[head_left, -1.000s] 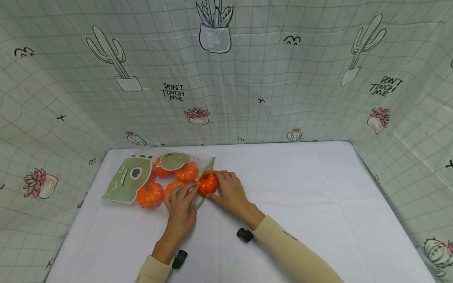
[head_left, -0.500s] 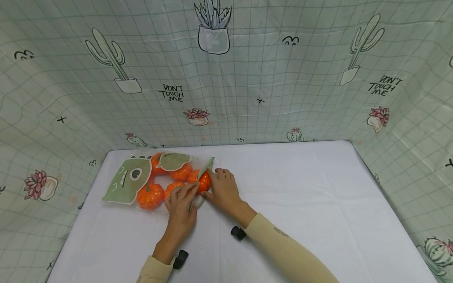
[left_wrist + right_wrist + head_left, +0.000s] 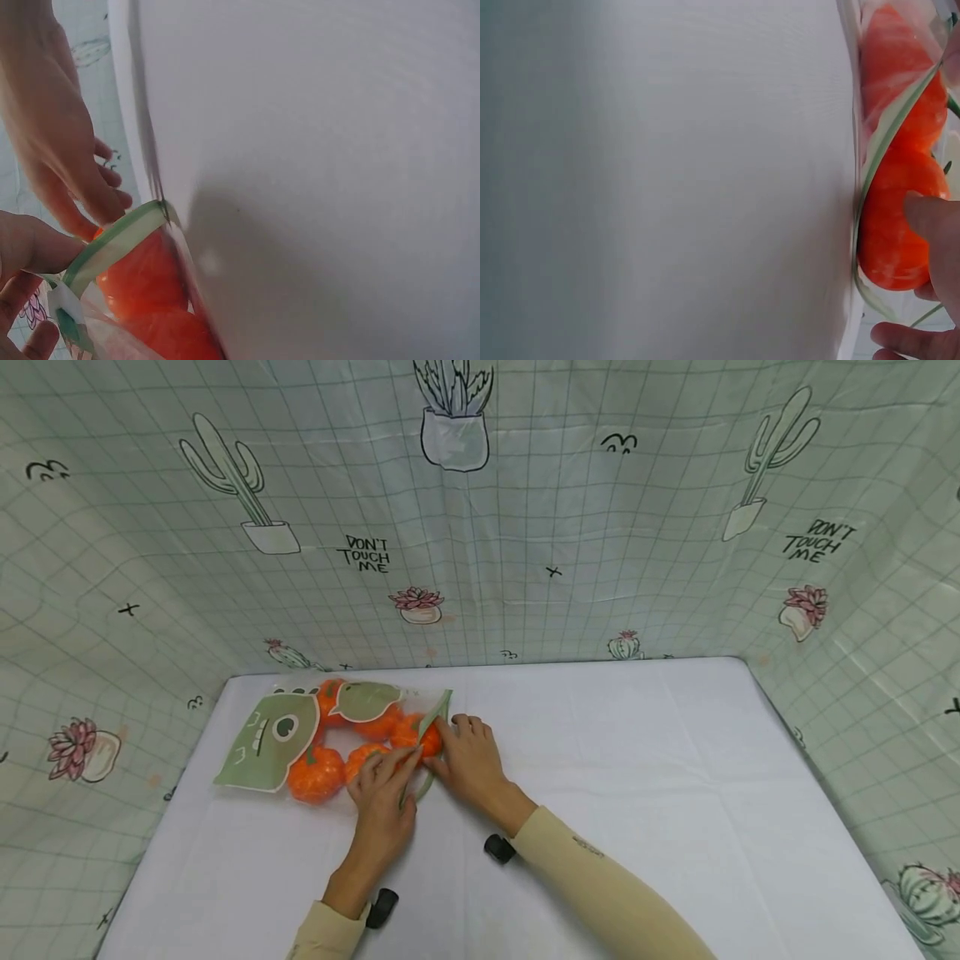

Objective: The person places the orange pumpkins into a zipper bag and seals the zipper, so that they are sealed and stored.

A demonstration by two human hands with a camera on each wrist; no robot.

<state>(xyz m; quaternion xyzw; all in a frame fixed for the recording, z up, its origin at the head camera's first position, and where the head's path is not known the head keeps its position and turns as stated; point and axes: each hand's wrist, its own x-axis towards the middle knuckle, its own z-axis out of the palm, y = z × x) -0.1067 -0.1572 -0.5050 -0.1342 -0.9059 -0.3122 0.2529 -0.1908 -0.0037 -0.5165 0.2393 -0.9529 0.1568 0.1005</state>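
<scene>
A clear plastic bag (image 3: 262,747) with a green one-eyed monster print lies on its side at the table's back left, mouth facing right. Several small orange pumpkins (image 3: 316,775) show inside. My left hand (image 3: 384,810) pinches the near edge of the mouth; in the left wrist view the green rim (image 3: 120,238) arches up from its fingers. At the mouth, my right hand (image 3: 474,764) holds a glossy orange pumpkin (image 3: 892,240), partly inside the bag. The right wrist view shows the thumb (image 3: 926,214) on this pumpkin, with other fingers below it. The left hand covers part of another pumpkin.
A white cloth covers the table (image 3: 637,777). Behind and at both sides hangs a pale green grid curtain (image 3: 510,518) printed with cacti. The bag lies near the table's back left corner. Each wrist carries a small black camera (image 3: 498,849).
My right hand has moved left, carrying the pumpkin from outside the bag's mouth to partly inside it. The left hand has stayed at the bag's edge.
</scene>
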